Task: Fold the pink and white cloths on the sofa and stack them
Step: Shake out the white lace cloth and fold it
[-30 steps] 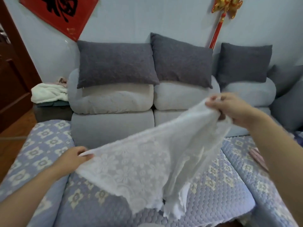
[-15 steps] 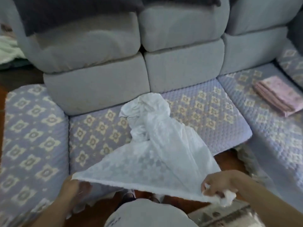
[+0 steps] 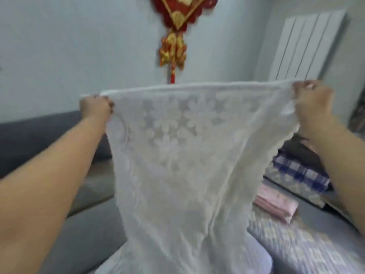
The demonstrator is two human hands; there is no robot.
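While both hands pinch the top corners, the scene reads like this:

Left fingers: curled tight on the upper left corner of the white cloth (image 3: 177,155); the left hand (image 3: 94,109) holds it raised in front of the wall.
Right fingers: the right hand (image 3: 312,103) is clamped the same way on the upper right corner, so the top edge runs taut and nearly level between the two hands.
White cloth: a lacy, flower-patterned sheet hanging full length from that edge — open, with no fold in it yet; its lower end drops out of view.
Pink cloth: the pink cloth (image 3: 276,204) lies right of the white cloth and lower, already a flat folded bundle on the quilted sofa cover (image 3: 296,250).
Progress: I judge about half done — pink folded; white still to be folded and set on the pink.
Containers: none in view; a blue checked fabric (image 3: 300,173) sits just behind the pink cloth.
Blur: fine detail of the fingertips is soft.
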